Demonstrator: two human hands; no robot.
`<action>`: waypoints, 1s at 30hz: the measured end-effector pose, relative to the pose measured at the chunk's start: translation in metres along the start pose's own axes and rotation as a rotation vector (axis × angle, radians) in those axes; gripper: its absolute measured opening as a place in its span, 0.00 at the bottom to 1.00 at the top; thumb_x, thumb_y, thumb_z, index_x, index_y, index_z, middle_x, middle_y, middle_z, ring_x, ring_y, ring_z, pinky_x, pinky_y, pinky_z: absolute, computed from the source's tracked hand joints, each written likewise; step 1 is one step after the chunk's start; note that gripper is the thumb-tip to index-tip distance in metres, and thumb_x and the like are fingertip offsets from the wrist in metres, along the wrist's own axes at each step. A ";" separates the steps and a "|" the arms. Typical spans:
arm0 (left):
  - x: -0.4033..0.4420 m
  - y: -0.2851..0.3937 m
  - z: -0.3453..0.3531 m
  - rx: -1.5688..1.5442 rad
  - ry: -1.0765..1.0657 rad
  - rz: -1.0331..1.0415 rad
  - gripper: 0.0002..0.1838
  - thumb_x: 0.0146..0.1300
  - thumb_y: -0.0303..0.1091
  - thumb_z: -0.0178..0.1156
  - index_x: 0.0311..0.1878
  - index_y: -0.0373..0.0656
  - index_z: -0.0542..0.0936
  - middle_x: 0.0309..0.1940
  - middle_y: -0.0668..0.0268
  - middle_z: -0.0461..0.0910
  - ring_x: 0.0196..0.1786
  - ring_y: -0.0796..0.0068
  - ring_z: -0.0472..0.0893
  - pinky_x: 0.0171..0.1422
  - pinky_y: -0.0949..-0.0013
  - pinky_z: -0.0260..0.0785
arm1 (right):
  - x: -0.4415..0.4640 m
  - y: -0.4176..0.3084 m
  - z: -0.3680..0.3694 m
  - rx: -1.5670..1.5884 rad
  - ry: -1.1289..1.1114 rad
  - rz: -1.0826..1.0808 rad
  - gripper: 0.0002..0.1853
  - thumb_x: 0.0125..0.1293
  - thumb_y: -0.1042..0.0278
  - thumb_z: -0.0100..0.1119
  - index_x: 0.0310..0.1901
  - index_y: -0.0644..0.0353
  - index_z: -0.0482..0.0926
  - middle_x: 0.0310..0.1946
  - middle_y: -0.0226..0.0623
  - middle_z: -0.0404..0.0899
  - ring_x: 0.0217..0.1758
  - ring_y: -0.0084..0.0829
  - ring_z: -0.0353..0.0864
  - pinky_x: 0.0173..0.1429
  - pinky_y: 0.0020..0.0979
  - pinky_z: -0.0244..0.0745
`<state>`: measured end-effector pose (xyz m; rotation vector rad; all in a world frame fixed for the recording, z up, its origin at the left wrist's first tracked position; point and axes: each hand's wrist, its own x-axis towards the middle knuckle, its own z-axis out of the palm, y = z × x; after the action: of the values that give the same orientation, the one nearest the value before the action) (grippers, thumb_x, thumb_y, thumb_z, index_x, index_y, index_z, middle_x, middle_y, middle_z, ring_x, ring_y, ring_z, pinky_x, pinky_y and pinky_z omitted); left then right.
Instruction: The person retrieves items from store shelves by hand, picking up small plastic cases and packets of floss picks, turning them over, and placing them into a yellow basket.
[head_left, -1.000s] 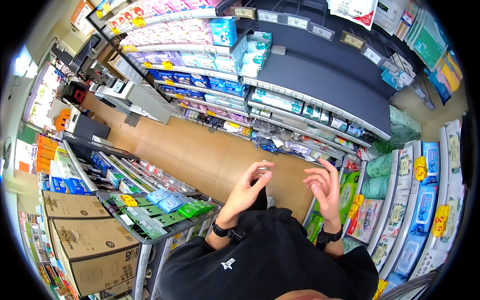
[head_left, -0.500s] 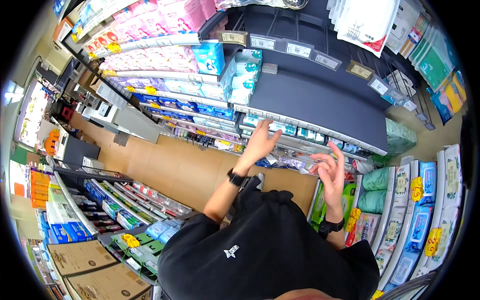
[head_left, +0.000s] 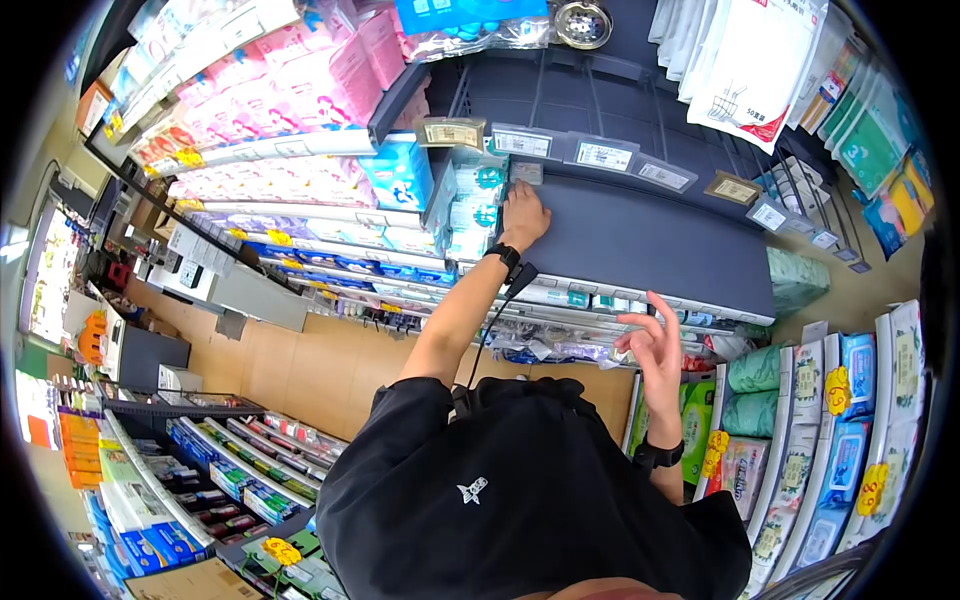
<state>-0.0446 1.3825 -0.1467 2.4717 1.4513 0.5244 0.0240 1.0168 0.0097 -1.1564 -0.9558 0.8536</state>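
My left hand [head_left: 525,216] reaches over the dark grey shelf [head_left: 640,235], its fingers stretched toward the back. Close on its left side stand stacked teal-and-white packs [head_left: 473,215]. Just beyond the fingertips is a small pale flat pack [head_left: 526,172]; whether the fingers touch it I cannot tell. My right hand [head_left: 655,358] is raised in front of the shelf's front edge, palm side turned inward, fingers apart and loosely bent. Nothing is visibly held in it. Both wrists wear black bands.
Pink packs [head_left: 325,95] and a blue pack [head_left: 398,172] fill shelves on the left. Price-tagged hooks [head_left: 603,155] and hanging white bags [head_left: 755,75] are above. Wipes packs [head_left: 840,455] line the right side. A tiled floor [head_left: 290,365] lies below.
My left hand has moved forward and up, from in front of the shelf edge to the shelf surface beside the teal packs. My right hand stays nearly where it was.
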 end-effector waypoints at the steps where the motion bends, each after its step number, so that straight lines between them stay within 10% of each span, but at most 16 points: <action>1: 0.007 -0.001 0.001 0.043 0.007 -0.017 0.45 0.62 0.44 0.65 0.73 0.24 0.59 0.74 0.43 0.61 0.74 0.47 0.65 0.74 0.52 0.64 | 0.000 0.002 0.000 0.000 0.010 -0.003 0.32 0.74 0.73 0.56 0.76 0.61 0.56 0.56 0.44 0.81 0.45 0.27 0.82 0.55 0.30 0.76; 23: -0.018 0.018 0.009 0.104 0.007 0.075 0.46 0.60 0.44 0.67 0.75 0.27 0.60 0.76 0.46 0.59 0.75 0.50 0.64 0.71 0.54 0.68 | 0.037 0.067 -0.032 -0.030 0.113 0.136 0.26 0.73 0.76 0.53 0.72 0.59 0.64 0.55 0.38 0.83 0.47 0.27 0.84 0.51 0.27 0.77; 30: -0.098 0.048 -0.003 -0.072 0.009 0.165 0.44 0.60 0.44 0.67 0.73 0.28 0.63 0.73 0.46 0.64 0.72 0.45 0.67 0.71 0.51 0.68 | 0.080 0.126 -0.033 -0.103 0.071 0.191 0.26 0.73 0.75 0.56 0.71 0.61 0.65 0.66 0.43 0.74 0.61 0.31 0.78 0.60 0.31 0.75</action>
<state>-0.0510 1.2735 -0.1450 2.5482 1.2159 0.6086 0.0757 1.1039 -0.1049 -1.3746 -0.8483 0.9177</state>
